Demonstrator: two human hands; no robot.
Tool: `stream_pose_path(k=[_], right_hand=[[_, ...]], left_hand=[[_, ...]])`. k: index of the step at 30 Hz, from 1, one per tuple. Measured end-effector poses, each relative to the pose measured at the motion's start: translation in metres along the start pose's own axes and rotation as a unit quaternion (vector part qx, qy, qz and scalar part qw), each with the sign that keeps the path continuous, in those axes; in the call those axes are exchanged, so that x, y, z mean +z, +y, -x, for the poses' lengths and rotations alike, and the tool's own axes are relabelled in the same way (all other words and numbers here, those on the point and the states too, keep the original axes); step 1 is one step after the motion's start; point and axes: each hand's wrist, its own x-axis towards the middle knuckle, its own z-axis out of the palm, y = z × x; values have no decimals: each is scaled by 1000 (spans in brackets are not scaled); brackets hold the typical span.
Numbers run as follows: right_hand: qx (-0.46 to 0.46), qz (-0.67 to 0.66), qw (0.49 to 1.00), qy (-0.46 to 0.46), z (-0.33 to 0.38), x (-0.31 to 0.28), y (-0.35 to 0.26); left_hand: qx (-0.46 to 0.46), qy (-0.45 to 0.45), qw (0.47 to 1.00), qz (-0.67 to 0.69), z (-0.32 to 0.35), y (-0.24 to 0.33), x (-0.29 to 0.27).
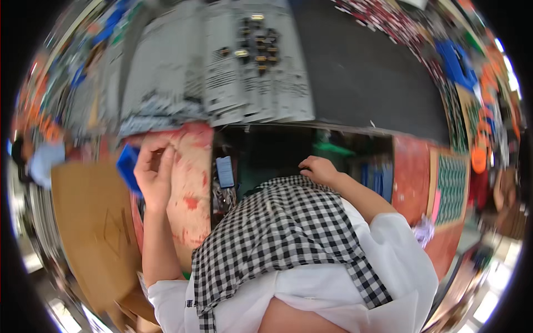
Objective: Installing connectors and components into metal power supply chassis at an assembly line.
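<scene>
The left hand (154, 173) is raised at the left, its fingers (165, 161) curled loosely together against a red-and-white patterned panel (191, 183), just beside a small blue thing (127, 166); whether they pinch anything cannot be told through the blur. The right hand (319, 169) rests further right, knuckles up and fingers bent downward, at the top edge of a black-and-white checked cloth (288, 222) draped over the person's front. A brown cardboard box (94, 233) stands at the near left. Farther off lies a grey counter (355, 77) with printed sheets (222, 72).
</scene>
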Motion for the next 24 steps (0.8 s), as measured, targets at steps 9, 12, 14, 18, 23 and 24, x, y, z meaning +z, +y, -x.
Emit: stream_pose_path(k=[9, 12, 14, 18, 23, 24], right_hand=[[546, -232, 800, 92, 188, 151, 182], [595, -227, 765, 91, 208, 230, 180], [603, -242, 758, 53, 212, 271, 146], [616, -360, 700, -22, 208, 306, 109], [638, -394, 660, -48, 232, 338, 72], [650, -393, 648, -54, 235, 347, 65]], left_hand=[[138, -469, 864, -117, -98, 41, 271], [261, -529, 771, -241, -107, 49, 336], [321, -530, 728, -294, -109, 49, 352], [465, -490, 660, -329, -126, 20, 382], [505, -461, 657, -317, -123, 22, 371], [507, -461, 654, -318, -124, 20, 370]])
